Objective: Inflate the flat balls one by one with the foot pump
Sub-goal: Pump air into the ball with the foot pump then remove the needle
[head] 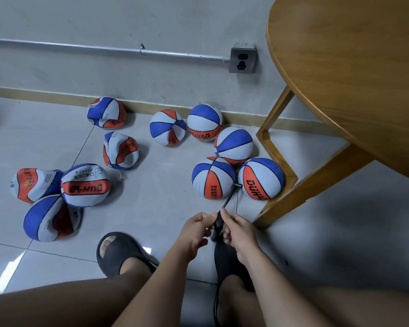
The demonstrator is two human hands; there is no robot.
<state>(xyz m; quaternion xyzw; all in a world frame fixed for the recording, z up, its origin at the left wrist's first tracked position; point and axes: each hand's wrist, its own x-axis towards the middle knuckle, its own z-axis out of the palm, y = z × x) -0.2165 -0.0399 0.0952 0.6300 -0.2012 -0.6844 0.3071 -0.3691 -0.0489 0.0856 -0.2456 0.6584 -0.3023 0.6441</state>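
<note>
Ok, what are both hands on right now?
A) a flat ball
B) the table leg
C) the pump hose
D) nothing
C: the left hand and the right hand both pinch the black hose, which runs forward toward a round ball.

Pebbled, matt rubber covers the inflated balls [261, 178] and the creased flat balls [50, 218], which lie on smooth, pale floor tiles [151, 204] whose soft sheen catches bright reflections. The matt, mottled grey wall [128, 20] carries a dull metal conduit [80, 46] and a brushed-metal socket plate [243, 60]. The round table [352, 67] is satin-finished wood, the slipper [115, 256] matt black foam or rubber, and the pump hose [227, 201] black rubber or plastic.
</note>
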